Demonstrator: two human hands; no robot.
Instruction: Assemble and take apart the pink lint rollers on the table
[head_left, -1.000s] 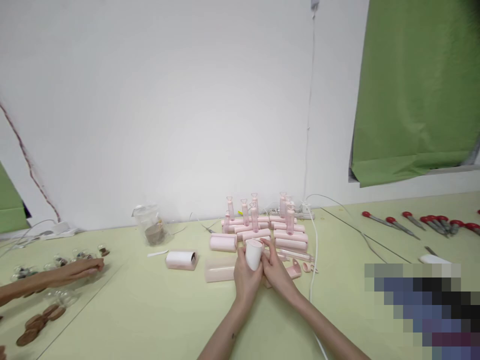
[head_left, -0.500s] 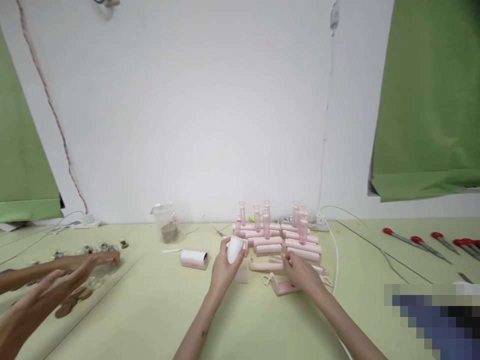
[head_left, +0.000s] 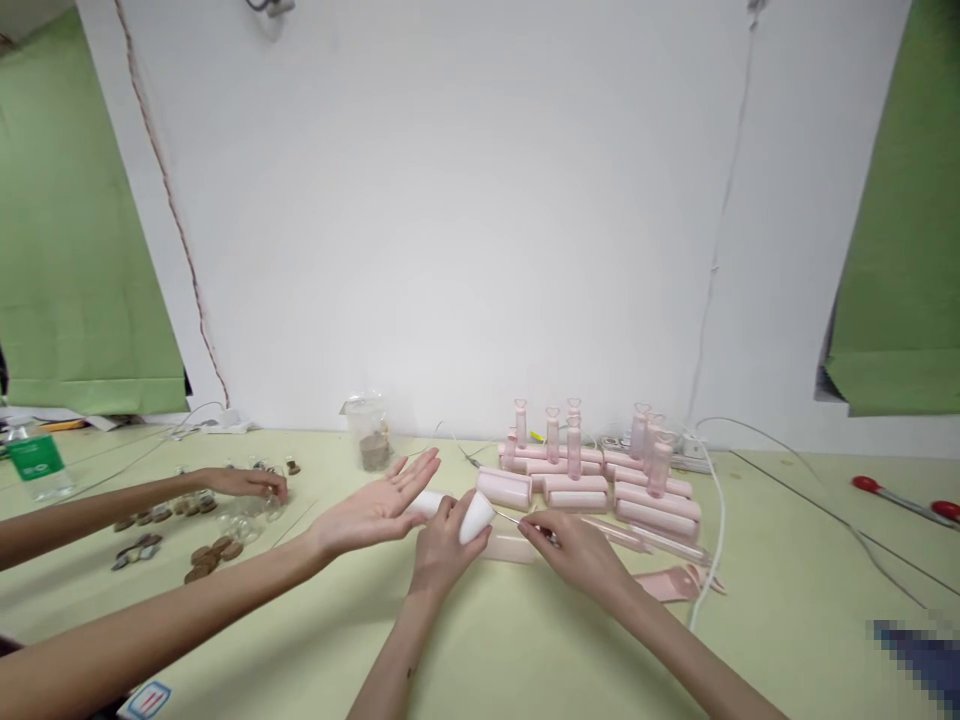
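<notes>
My left hand [head_left: 442, 550] is closed around a smooth white rounded piece [head_left: 477, 517]. In my right hand [head_left: 570, 550] the fingers pinch a thin metal tool [head_left: 507, 517], whose slim shaft points left and reaches the edge of the white piece; its exact kind I cannot make out. A white cylinder [head_left: 427, 503] shows partly behind my left hand. Just beyond lie pink rounded cases [head_left: 504, 488]. Under and beside my right hand are clear pink tubes [head_left: 675, 545] and a pink flat part [head_left: 667, 583].
A co-worker's open hand [head_left: 379, 510] reaches palm up close to my left hand; another hand [head_left: 247, 485] is among small brown discs [head_left: 214, 555]. Pink bottles [head_left: 574, 447] stand upright behind. A plastic cup [head_left: 367, 430], a white cable [head_left: 720, 520] and red-handled tools [head_left: 900, 495] are around.
The co-worker's open hand has come in from the left to beside my left hand. My right hand has moved the thin tool to the white piece. The view has shifted left.
</notes>
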